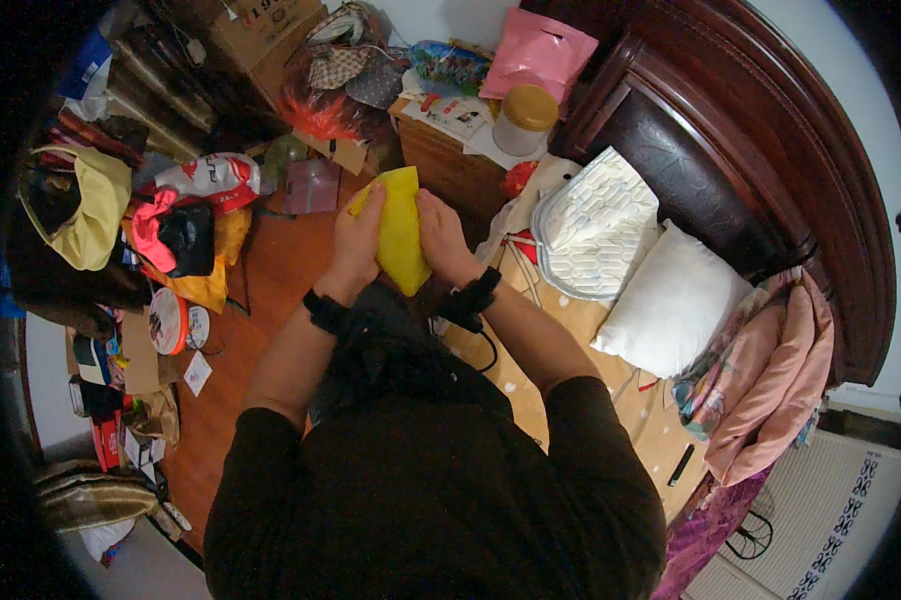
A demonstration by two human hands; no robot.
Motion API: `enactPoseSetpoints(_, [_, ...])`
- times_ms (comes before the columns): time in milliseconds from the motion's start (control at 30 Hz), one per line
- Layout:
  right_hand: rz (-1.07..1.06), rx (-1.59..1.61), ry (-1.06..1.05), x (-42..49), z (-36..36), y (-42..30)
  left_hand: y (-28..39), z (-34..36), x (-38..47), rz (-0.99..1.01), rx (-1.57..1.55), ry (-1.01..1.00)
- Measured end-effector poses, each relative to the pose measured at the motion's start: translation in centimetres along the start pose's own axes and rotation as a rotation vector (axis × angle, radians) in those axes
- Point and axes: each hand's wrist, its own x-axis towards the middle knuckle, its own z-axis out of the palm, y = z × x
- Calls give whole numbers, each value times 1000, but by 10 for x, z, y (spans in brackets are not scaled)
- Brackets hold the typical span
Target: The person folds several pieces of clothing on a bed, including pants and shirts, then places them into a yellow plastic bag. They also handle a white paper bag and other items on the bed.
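A bright yellow folded cloth (401, 234) is held up in front of my body between both hands. My left hand (358, 241) grips its left edge, thumb along the near face, and a yellow corner shows past the fingers. My right hand (446, 236) grips the opposite edge, its thumb near the top. The cloth's lower end hangs in a point between my wrists, each of which wears a black band. The fingers behind the cloth are hidden.
To the right is a bed with a quilted pad (596, 225), a white pillow (671, 300) and a pink quilt (773, 375). Ahead stands a wooden nightstand (439, 165) bearing a gold-lidded jar (525, 120). Bags, boxes and a round tub (168, 321) crowd the left side of the wooden floor (278, 274).
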Motion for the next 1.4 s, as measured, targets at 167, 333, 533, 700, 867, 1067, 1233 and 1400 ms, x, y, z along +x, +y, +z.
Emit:
enactPoseSetpoints(167, [157, 138, -83, 1, 0, -7, 1, 6, -1, 238, 202, 20])
enactPoseSetpoints(333, [164, 364, -98, 4, 3, -23, 10, 12, 2, 402, 275, -14])
enactPoseSetpoints(533, [447, 464, -552, -3, -13, -56, 15, 19, -6, 362, 155, -64])
enactPoseSetpoints(700, [337, 77, -603, 4, -17, -57, 11, 32, 5, 618, 264, 36])
enactPoseSetpoints(867, [714, 562, -542, -6, -20, -48, 6, 25, 0, 359, 160, -144])
enactPoseSetpoints(1067, [653, 428, -575, 1, -1, -38, 8, 7, -4, 518, 148, 68])
enactPoseSetpoints(1233, [812, 663, -667, 0, 27, -41, 23, -22, -12, 602, 153, 160])
enactPoseSetpoints(1400, [776, 536, -880, -8, 40, -54, 30, -45, -21, 584, 99, 132])
